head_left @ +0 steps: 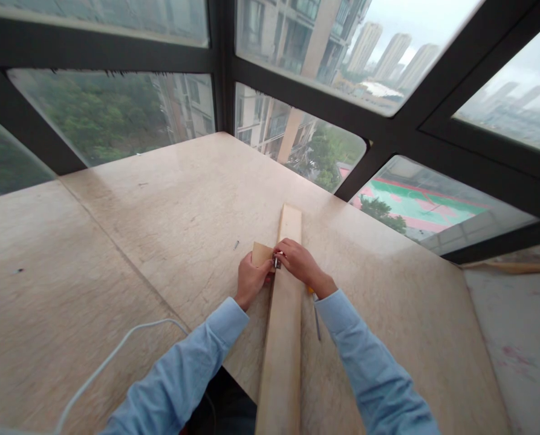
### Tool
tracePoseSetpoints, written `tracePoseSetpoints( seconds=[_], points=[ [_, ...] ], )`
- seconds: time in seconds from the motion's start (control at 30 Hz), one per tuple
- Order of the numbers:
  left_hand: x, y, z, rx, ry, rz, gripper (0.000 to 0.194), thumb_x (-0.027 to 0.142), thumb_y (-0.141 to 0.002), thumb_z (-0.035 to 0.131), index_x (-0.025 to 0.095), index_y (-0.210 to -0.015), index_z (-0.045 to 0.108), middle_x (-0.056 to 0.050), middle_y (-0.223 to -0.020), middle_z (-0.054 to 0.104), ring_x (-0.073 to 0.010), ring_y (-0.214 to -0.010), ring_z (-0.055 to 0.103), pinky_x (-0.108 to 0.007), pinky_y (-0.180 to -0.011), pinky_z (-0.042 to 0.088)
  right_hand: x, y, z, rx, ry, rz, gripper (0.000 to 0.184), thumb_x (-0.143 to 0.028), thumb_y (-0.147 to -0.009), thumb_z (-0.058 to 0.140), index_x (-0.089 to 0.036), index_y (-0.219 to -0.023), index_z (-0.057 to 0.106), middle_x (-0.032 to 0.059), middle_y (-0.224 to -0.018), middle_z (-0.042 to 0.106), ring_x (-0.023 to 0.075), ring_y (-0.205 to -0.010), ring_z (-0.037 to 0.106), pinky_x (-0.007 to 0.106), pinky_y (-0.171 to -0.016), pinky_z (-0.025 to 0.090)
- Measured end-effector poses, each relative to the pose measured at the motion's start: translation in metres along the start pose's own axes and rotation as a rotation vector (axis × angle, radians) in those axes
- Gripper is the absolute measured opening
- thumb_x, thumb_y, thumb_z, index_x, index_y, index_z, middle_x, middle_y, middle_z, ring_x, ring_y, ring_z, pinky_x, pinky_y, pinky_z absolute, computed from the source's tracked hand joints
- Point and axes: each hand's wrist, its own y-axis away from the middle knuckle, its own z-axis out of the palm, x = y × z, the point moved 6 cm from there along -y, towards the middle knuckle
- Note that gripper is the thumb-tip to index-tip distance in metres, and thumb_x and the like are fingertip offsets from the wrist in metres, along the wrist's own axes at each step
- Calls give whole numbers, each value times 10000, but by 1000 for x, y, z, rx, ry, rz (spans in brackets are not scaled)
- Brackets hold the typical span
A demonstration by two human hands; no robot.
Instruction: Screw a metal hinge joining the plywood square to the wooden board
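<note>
A long pale wooden plank (282, 344) runs away from me across the tabletop. On its left side, my left hand (250, 281) is closed on a small flat wooden piece (261, 253), holding it by the plank's edge. My right hand (300, 263) reaches over the plank with its fingers pinched on a small shiny metal piece (276, 262). That metal piece sits where the wooden piece and the plank meet, and the fingers partly cover it, so its exact kind is unclear. Beside my right wrist lies a screwdriver (317, 323), its yellow handle mostly hidden.
A small screw (236, 244) lies left of the plank on the stone-patterned tabletop (197, 205). A white cable (115, 348) curves over the near left. Tiny dark bits (18, 270) lie farther left. Dark-framed windows (224, 90) border the far edges.
</note>
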Motion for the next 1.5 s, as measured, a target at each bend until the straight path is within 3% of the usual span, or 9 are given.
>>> tracePoseSetpoints(
  seconds=[0.2, 0.37, 0.67, 1.07, 1.23, 1.5],
  points=[
    [3, 2, 1, -9, -1, -14, 340, 263, -664, 779, 113, -925, 621, -51, -785, 680, -162, -570, 659, -233, -408, 533, 3, 4, 0, 57, -119, 27, 116, -102, -883, 566, -169, -968, 606, 60, -941, 619, 173, -876, 580, 290, -801, 462],
    [4, 3, 1, -15, -6, -7, 332, 260, -678, 771, 104, -931, 621, -58, -786, 677, -163, -572, 660, -227, -412, 532, 6, 5, 0, 54, 43, 135, 74, -245, -899, 611, -178, -866, 612, 67, -892, 620, 194, -845, 569, 298, -736, 444],
    [4, 2, 0, -4, -23, 13, 344, 249, -669, 773, 102, -945, 628, -70, -810, 682, -172, -594, 663, -223, -397, 522, -1, 6, 3, 36, 57, -30, 138, -73, -902, 508, -175, -896, 601, 72, -902, 630, 202, -880, 553, 309, -795, 447],
    [8, 5, 2, -8, -46, -7, 312, 223, -704, 734, 94, -964, 620, -82, -841, 683, -178, -622, 667, -222, -406, 525, 7, 13, 4, 146, -93, -47, 174, -41, -890, 469, -176, -910, 577, 77, -893, 615, 203, -859, 558, 321, -794, 456],
    [7, 5, 1, -8, -56, -18, 337, 245, -702, 737, 94, -981, 622, -92, -859, 692, -176, -626, 671, -205, -402, 514, 10, 15, 3, 181, -163, 24, 135, -110, -910, 466, -190, -889, 573, 69, -880, 613, 200, -838, 564, 320, -777, 453],
    [7, 5, 1, -17, 18, -57, 323, 232, -709, 714, 114, -990, 608, -77, -836, 702, -180, -585, 685, -226, -409, 520, 18, 10, -14, 327, -352, 202, 96, -246, -915, 486, -195, -904, 566, 49, -869, 627, 187, -801, 571, 308, -744, 446]
  ],
)
